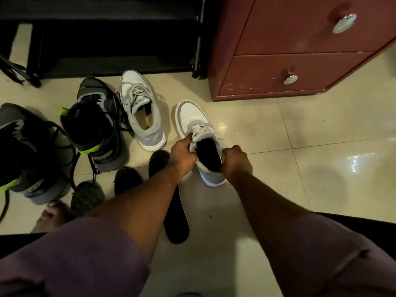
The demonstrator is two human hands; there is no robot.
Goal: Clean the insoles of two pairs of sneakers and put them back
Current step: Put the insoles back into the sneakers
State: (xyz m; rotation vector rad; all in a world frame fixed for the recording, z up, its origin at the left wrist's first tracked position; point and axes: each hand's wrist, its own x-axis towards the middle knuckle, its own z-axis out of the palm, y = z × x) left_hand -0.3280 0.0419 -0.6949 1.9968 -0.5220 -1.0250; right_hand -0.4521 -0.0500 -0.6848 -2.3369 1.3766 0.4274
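On the tiled floor:
Grip: my left hand and right hand clutch the grey-white sneaker.
Hidden: my fingertips, inside its collar.

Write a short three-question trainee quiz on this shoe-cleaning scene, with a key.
1. True or false: the left hand and right hand both grip the same grey-and-white low sneaker.
2. Multiple choice: the long black loose insole lies
A. inside the black sneaker with green trim
B. on the pale tiled floor, partly under the left forearm
C. on the dark red drawer cabinet
3. Fill in: the other grey-and-white sneaker, standing untouched, shows a ____ (dark / light) interior.

Key: 1 true; 2 B; 3 light.
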